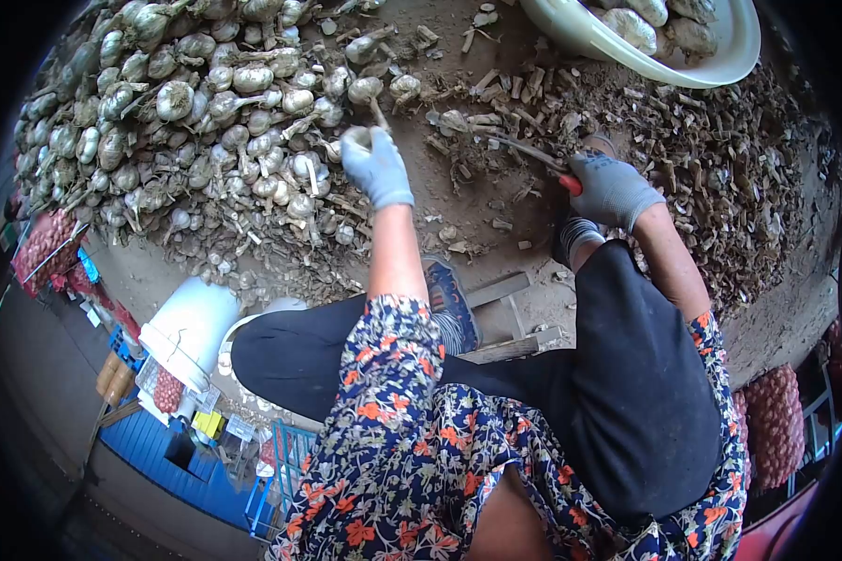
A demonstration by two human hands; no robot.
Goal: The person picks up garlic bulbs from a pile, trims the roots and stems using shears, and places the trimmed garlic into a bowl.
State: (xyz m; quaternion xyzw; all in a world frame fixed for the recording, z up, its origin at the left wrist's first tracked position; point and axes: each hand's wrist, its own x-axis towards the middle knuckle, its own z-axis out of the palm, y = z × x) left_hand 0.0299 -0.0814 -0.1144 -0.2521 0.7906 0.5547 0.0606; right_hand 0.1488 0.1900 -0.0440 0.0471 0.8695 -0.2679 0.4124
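**Coach:** While your left hand [376, 166] is clenched around that garlic bulb [357, 138], notice where it sits. It is at your gloved fingertips, just off the near edge of the garlic heap [178, 112], above the dirt ground [477, 215]. What looks like its dry stem [380, 114] pokes out beyond your fingers.

**Operator:** And my other side?

**Coach:** Your right hand [613, 187] is wrapped tight on the red grip of the blade [529, 152]. The tip points toward the bulb but is clearly apart from it. I cannot tell from here whether it is a knife or a pair of shears.

**Operator:** So how do I make this cut clean?

**Coach:** I would turn the bulb so the stem faces the blade and your fingers stay behind the head, out of the edge's path. Bring the two together over the open patch between your hands rather than reaching into the heap. Cut close to the head, but not so close that you nick the cloves.

**Operator:** Where does everything go?

**Coach:** The litter of cut stems [720, 159] lies around and beyond your right hand, so the offcut can drop there. The pale bowl [585, 39] sits past that hand, with bulbs already in it.
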